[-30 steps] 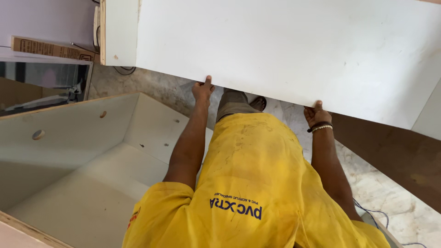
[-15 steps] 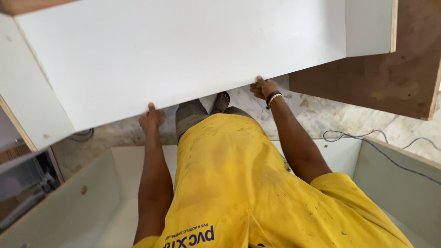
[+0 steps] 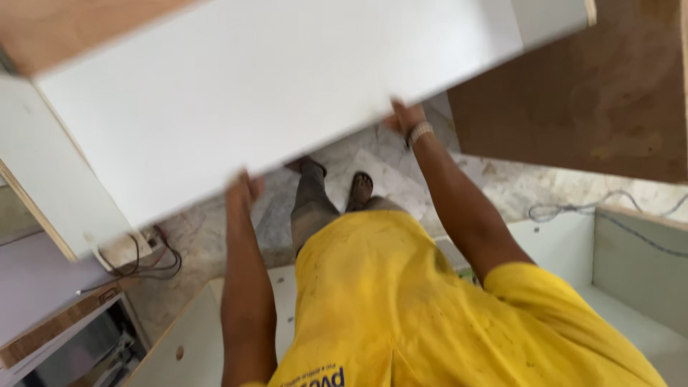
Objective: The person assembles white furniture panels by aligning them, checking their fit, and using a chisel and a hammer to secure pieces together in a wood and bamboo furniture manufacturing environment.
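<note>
Big white board (image 3: 287,93) is gripped along its near edge by left hand (image 3: 244,192) and right hand (image 3: 403,118); looks stiff, heavy-ish, slick-faced, so widely spaced edge holds seem best.

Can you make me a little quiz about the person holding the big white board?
1. True or false: both hands grip the near edge of the white board.
2. Which hand has a band on its wrist? A) left hand B) right hand C) neither
3. Fill in: the person's shirt is ____.

Key: 1 true. 2 B, a pale wristband sits on the right wrist. 3 yellow.
</note>
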